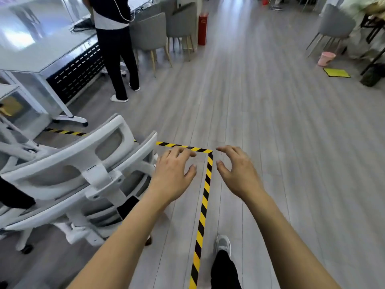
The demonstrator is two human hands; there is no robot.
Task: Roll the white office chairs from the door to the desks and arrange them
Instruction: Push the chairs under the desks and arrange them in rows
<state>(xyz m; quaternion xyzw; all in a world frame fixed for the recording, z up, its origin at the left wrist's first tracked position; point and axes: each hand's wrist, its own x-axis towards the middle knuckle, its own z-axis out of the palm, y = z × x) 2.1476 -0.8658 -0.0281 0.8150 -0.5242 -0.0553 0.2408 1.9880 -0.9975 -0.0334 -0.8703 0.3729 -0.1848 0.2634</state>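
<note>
Two bare forearms reach forward from the bottom edge, one on each side of the yellow-and-black striped floor tape (205,195), which runs up the grey plank floor and turns left at a corner. Left of the tape, the white mesh-backed office chairs (83,163) stand bunched together beside the white desk (41,49); how many there are is unclear. The left hand (175,174) hovers just left of the tape, beside the nearest chair's back edge. Its grip is apart, fingers loosely bent and holding nothing. Just right of the tape, the right hand (237,174) has its grip apart too, fingers and thumb curved and empty. Far right of the tape sit a pink bucket (326,58) and a flat yellow mat (336,72).
</note>
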